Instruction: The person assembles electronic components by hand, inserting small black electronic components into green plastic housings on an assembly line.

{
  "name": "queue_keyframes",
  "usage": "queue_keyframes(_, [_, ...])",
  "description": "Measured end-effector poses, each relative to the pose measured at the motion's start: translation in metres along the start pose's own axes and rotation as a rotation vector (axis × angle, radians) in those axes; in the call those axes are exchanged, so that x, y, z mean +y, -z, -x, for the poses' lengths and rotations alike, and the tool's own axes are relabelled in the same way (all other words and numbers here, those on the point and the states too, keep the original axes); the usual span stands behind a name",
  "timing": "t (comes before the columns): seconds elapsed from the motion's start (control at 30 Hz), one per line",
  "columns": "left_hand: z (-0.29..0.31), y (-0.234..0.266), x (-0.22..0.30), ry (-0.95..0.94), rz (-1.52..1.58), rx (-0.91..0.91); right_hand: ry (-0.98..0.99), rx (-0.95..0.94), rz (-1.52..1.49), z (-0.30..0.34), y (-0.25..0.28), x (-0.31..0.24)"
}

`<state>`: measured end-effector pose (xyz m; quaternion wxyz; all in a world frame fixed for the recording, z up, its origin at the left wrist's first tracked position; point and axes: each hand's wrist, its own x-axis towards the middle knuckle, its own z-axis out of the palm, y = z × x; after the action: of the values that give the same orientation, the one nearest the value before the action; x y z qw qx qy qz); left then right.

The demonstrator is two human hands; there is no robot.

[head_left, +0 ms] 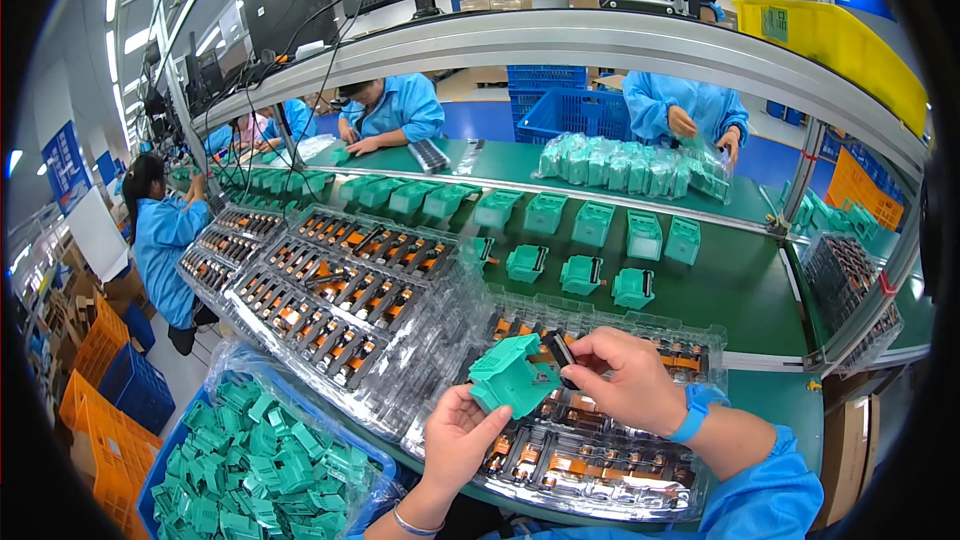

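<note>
A green plastic housing (505,377) is gripped in my left hand (458,442), its hollow side tilted toward my right hand. My right hand (628,378) pinches a small black bar-shaped part (558,348) at the housing's right edge; whether the two touch, I cannot tell. Beneath both hands lies a clear plastic tray (690,488) with rows of black and orange parts. Just beyond, several green housings (580,275) with black pieces in them stand on the green work surface (735,290).
More parts trays (330,300) stack up to the left. A blue crate (375,455) full of green housings stands at lower left. Another row of housings (545,213) lines the far side. A metal shelf rail (560,25) spans overhead. Co-workers in blue (400,110) sit across and left.
</note>
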<state>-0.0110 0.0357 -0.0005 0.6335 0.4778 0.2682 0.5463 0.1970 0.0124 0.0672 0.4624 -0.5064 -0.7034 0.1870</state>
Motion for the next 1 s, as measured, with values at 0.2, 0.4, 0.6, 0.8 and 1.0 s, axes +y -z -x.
queue_keyframes(0.2, [0.002,0.0,0.0,0.011,-0.034,-0.058,-0.002,-0.065,0.057,-0.001,-0.004,0.013])
queue_keyframes(0.4, [0.0,-0.001,-0.001,0.011,-0.016,-0.065,-0.314,-0.106,-0.408,0.001,-0.006,0.026])
queue_keyframes(0.6, [0.002,0.001,0.0,0.02,0.008,-0.077,-0.362,-0.179,-0.448,0.0,-0.009,0.033])
queue_keyframes(0.8, [0.002,0.001,-0.001,0.038,-0.061,-0.099,-0.396,-0.207,-0.582,0.002,-0.016,0.039])
queue_keyframes(1.0, [0.006,0.001,-0.001,0.035,-0.077,-0.132,-0.539,-0.335,-0.616,0.002,-0.01,0.032])
